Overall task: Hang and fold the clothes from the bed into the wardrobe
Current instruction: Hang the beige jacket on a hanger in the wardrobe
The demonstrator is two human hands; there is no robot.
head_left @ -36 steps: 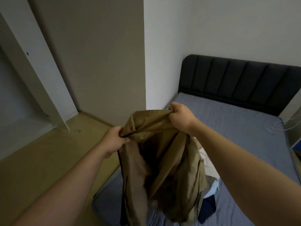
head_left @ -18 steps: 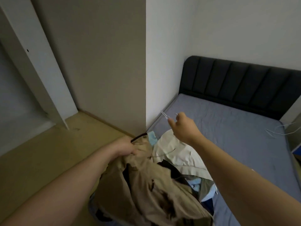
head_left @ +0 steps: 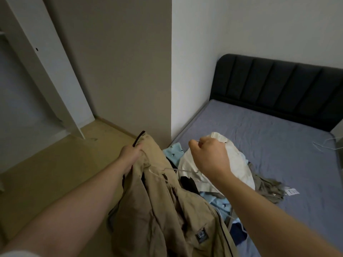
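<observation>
Gripping crumpled khaki jacket (head_left: 157, 210): left hand (head_left: 130, 154); right hand (head_left: 209, 154) pinches thin white wire hanger (head_left: 183, 170).

1. The jacket (head_left: 157, 210), lower centre, is khaki tan, with a black edge at its top and a dark square patch bearing a pale ring emblem.
2. The wire hanger (head_left: 185, 171) lying across it is white.
3. The light blue garment (head_left: 173, 153), centre, is dotted with small dark bird-like marks.
4. The cream garment (head_left: 237, 164) is plain.
5. The olive-grey garment (head_left: 267, 184), right of centre, carries a white tag.
6. The navy garment (head_left: 239, 233), lower right, is plain.
7. The bed sheet (head_left: 269, 141) is muted grey-blue; the headboard (head_left: 278, 89) is charcoal with vertical ribs.
8. The floor (head_left: 46, 164) is yellowish; the wardrobe (head_left: 46, 75), upper left, is white.
</observation>
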